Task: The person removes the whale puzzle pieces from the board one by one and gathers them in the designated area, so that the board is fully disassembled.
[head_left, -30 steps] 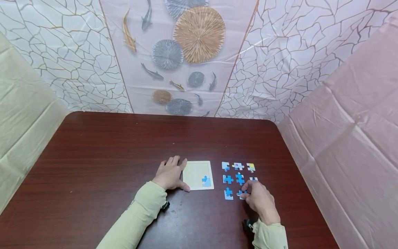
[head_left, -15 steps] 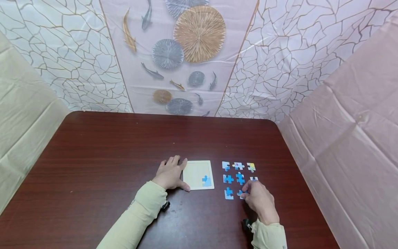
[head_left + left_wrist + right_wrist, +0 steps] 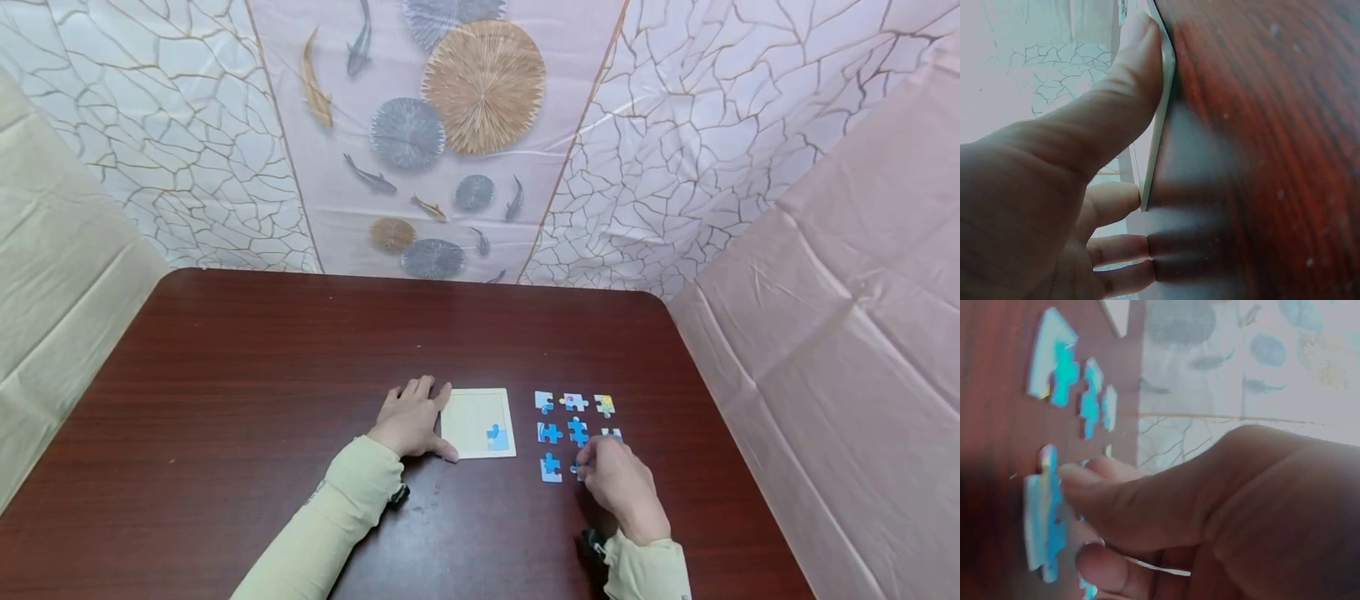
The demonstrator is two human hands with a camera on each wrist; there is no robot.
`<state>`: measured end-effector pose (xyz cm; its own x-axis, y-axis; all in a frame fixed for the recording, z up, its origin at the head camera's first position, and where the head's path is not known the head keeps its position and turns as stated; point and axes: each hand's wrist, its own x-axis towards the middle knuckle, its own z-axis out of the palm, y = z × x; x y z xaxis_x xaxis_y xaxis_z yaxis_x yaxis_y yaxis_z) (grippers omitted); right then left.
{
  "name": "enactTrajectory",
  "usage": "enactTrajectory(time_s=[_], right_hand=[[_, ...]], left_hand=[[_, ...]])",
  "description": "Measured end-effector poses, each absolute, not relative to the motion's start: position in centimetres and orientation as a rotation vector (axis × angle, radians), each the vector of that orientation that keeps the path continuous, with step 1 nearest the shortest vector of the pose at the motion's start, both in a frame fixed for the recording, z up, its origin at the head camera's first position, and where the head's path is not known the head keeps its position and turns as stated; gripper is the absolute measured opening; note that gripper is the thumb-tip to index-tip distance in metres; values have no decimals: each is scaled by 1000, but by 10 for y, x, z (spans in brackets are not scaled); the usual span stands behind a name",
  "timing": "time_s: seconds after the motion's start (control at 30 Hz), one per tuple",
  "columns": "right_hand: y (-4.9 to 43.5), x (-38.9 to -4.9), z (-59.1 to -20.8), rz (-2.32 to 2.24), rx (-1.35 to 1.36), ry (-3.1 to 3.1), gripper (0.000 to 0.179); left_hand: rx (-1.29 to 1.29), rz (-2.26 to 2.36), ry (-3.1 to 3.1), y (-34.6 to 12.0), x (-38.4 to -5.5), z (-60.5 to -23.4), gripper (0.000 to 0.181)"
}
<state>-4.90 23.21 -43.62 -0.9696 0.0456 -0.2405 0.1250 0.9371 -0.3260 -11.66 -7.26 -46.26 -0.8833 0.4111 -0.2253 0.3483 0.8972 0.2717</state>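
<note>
A square pale wooden puzzle tray (image 3: 463, 421) lies on the table, a blue puzzle piece (image 3: 498, 439) in its front right corner. My left hand (image 3: 408, 421) rests at the tray's left side with fingers spread. In the left wrist view its thumb (image 3: 1141, 56) lies along the tray's edge (image 3: 1152, 156) and the index fingertip touches the corner. Right of the tray, my right hand (image 3: 621, 487) pinches the front-row middle piece with thumb and index finger, hiding most of it in the head view. In the right wrist view that blue-and-white piece (image 3: 1054, 540) shows beside the thumb tip.
Several other pieces lie in rows around the right hand: a front-left piece (image 3: 551, 468), a middle blue piece (image 3: 577, 431) and a yellow-marked piece (image 3: 604, 404) at the back. The dark red table (image 3: 300, 333) ends at a patterned curtain (image 3: 420, 192).
My right hand has shifted slightly left and covers more of the front-row middle piece. The left hand and the tray have stayed in place.
</note>
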Motion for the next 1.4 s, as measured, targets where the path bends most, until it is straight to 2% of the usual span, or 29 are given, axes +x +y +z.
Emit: enactTrajectory(time_s=[0.13, 0.33, 0.83, 1.4], right_hand=[[224, -54, -430, -597, 80, 2906, 7], [196, -63, -428, -719, -65, 2959, 18], [139, -72, -450, -523, -552, 3053, 28], [131, -78, -459, -488, -486, 2983, 24]], left_hand=[[571, 321, 2778, -72, -117, -462, 112], [562, 321, 2772, -72, -117, -462, 112], [552, 305, 2771, -72, -116, -462, 113], [549, 310, 2786, -72, -117, -463, 115]])
